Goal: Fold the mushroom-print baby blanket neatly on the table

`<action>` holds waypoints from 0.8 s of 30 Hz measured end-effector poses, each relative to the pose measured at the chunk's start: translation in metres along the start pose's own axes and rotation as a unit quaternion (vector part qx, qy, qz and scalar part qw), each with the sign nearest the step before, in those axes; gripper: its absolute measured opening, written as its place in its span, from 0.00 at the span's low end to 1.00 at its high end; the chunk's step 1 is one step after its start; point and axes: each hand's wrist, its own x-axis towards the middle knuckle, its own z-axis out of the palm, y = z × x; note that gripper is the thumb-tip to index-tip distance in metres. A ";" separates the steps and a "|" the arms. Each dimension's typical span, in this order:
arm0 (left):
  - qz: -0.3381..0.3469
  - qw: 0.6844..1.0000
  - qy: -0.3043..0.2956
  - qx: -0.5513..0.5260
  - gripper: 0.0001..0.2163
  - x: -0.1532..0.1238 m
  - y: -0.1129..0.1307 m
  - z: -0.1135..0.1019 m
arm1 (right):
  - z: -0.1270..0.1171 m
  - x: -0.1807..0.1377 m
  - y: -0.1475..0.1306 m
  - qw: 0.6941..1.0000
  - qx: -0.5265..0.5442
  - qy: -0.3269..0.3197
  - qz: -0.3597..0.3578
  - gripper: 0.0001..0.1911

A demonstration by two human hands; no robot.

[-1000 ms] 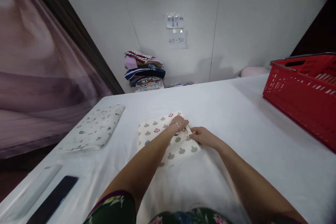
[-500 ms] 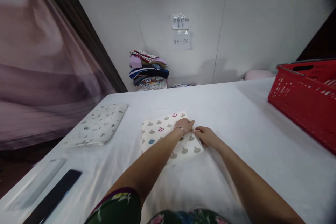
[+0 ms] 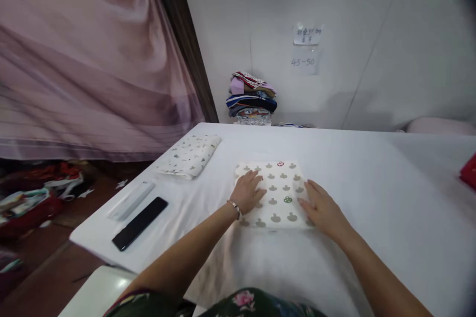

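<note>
A folded cream cloth (image 3: 280, 203) printed with grey-beige, red and green mushrooms lies flat on the white-covered table (image 3: 372, 198). My left hand (image 3: 247, 191) rests on the cloth's left side with its fingers spread. At the right edge, my right hand (image 3: 322, 208) lies with fingers stretched out, touching the cloth's border. Neither hand grips anything. Farther left on the table is a second folded cloth (image 3: 193, 155), white with small scattered prints.
Near the left table edge lie a black phone-like slab (image 3: 140, 223) and a clear-and-white flat packet (image 3: 132, 201). Stacked folded fabrics (image 3: 253, 101) stand behind the table by the wall. A pink curtain (image 3: 92, 59) hangs at left; part of a red basket (image 3: 469, 171) shows at right.
My hands have moved apart, from together at the cloth's right edge to its two sides. The cloth now looks squarer and smaller. The view has swung left.
</note>
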 end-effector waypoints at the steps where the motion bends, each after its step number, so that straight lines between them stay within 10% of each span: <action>1: -0.024 0.999 -0.011 0.030 0.22 -0.008 -0.007 0.003 | 0.003 -0.004 -0.009 0.999 -0.009 0.007 -0.040 0.30; 8: -0.071 0.993 -0.056 0.075 0.29 -0.026 -0.021 0.035 | 0.044 -0.013 -0.014 0.983 -0.116 -0.124 -0.075 0.38; 13: -0.087 0.993 -0.076 0.010 0.28 -0.019 -0.022 0.019 | 0.038 -0.013 -0.010 0.980 -0.131 -0.137 -0.057 0.38; 19: -0.116 0.992 -0.036 0.036 0.30 0.020 -0.027 0.001 | 0.025 0.052 -0.037 0.986 -0.141 -0.028 -0.083 0.37; 24: -0.145 0.987 -0.064 0.037 0.32 0.036 -0.041 0.022 | 0.050 0.098 -0.015 0.984 -0.164 -0.074 0.019 0.35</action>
